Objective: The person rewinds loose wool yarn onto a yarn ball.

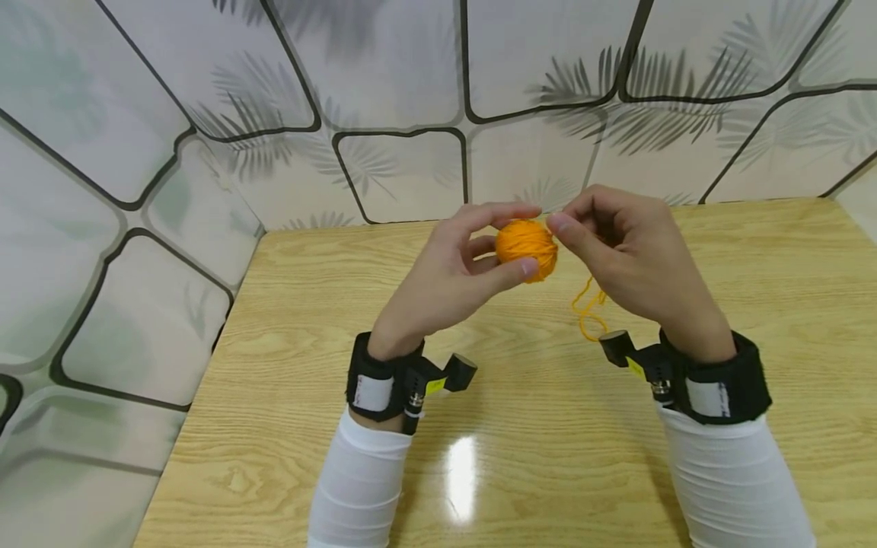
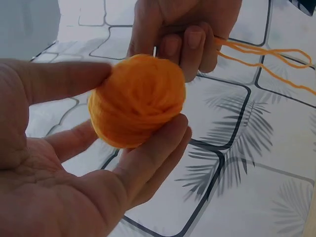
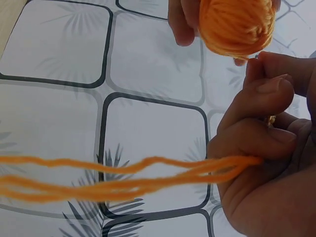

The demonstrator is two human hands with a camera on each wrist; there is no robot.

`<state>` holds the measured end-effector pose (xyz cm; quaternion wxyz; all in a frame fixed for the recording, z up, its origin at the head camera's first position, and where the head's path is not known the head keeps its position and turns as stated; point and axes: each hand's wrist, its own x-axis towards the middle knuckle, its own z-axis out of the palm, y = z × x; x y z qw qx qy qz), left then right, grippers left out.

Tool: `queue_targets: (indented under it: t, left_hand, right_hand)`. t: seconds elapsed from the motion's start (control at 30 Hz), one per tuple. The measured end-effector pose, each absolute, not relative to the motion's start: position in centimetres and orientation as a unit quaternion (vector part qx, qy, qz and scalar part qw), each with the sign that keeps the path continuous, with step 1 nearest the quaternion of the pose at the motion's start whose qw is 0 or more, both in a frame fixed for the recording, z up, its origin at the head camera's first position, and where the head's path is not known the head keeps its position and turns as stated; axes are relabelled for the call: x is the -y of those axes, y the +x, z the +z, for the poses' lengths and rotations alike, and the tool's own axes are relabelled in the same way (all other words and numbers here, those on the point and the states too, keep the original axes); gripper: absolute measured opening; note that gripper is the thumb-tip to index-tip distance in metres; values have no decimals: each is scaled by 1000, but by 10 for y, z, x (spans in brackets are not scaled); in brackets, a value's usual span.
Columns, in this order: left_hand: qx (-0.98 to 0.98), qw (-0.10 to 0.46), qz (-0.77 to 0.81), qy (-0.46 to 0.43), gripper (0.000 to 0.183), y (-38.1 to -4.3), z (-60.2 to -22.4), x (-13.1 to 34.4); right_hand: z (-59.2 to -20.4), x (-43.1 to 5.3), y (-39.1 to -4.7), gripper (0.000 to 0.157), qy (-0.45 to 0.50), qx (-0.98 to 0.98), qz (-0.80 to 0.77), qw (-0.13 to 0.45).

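Observation:
An orange ball of yarn is held above the table by my left hand, with thumb and fingers around its sides. In the left wrist view the ball shows its wound strands between thumb and fingertips. My right hand is just right of the ball, thumb and index finger pinching the yarn close to its surface. The other fingers curl over the loose yarn, which trails out of the right hand in several strands. In the head view this loose yarn hangs in loops below the hand.
Below the hands lies a wood-grain table. A wall with a stone-and-leaf pattern stands behind it and on the left. Each wrist wears a black strap, the left strap and the right strap, with a small camera.

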<state>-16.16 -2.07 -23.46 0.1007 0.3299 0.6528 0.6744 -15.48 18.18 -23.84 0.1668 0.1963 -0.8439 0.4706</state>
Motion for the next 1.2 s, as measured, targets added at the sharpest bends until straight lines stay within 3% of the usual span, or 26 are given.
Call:
queue_targets:
  t: [0.33,0.83,1.07,1.2]
  left_hand:
    - [-721,61,623,299,34,-154,-222,14]
    - [-641,31,738,209,28,-173,-247,12]
    - [-600,28,782,166,28,-174,-246,13]
    - [-541,55,827,143,30,-176,-244,15]
  right_hand:
    - [-238,-182,-154,14,192,844,473,161]
    - [-234,-180,-149,8,246,835,468,152]
    - [-233,-179,-148,7,269,832,462,146]
    - [-233,-179,-148,6,274,834,456,145]
